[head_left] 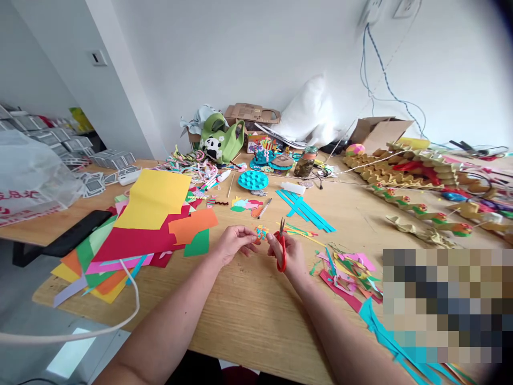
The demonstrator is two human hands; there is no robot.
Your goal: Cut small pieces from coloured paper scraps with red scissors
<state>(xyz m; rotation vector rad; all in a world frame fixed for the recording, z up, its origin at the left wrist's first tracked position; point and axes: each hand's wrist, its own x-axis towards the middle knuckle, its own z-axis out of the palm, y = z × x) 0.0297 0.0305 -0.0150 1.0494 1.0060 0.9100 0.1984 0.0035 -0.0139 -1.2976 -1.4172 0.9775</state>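
Over the middle of the table my left hand (235, 244) pinches the edge of a small paper cut-out (262, 232) with orange, blue and yellow bits on it. My right hand (292, 253) is closed on red-handled scissors (284, 255), whose blades point up and away from me. The right thumb and fingertips are close beside the cut-out; whether they touch it I cannot tell. Thin paper strips (300, 231) lie just behind the right hand. Beyond the hands are a pen (264, 208) and several coloured paper shapes (245, 204).
Coloured paper sheets (148, 214) pile up at the left, with a pale cable (134, 299) nearby. Paper scraps (352, 275) and blue strips (306, 210) lie at the right. A blue scalloped disc (252, 182), a white bottle (293, 187) and egg-carton pieces (420, 211) stand farther back.
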